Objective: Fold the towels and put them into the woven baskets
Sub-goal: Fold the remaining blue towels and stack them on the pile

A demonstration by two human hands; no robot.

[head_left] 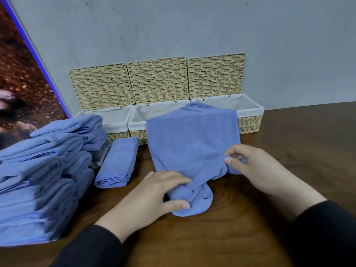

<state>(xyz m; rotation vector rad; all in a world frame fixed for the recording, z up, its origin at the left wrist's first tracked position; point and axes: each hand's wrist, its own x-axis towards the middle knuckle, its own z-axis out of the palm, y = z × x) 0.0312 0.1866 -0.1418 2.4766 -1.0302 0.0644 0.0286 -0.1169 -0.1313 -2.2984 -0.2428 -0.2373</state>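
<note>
A blue towel point(190, 139) lies spread on the wooden table point(289, 151), its far edge draped over the woven baskets. My left hand point(154, 195) grips the bunched near corner of this towel. My right hand point(250, 166) pinches its right edge between thumb and fingers. One folded blue towel point(117, 162) lies to the left of it on the table. Three woven baskets stand in a row against the wall, with white liners and lids raised: left point(115, 120), middle point(137, 124), right point(250, 116).
A tall pile of blue towels point(42, 170) fills the left side of the table. A picture panel with a blue edge point(28, 64) leans behind it. The grey wall point(192, 26) stands right behind the baskets.
</note>
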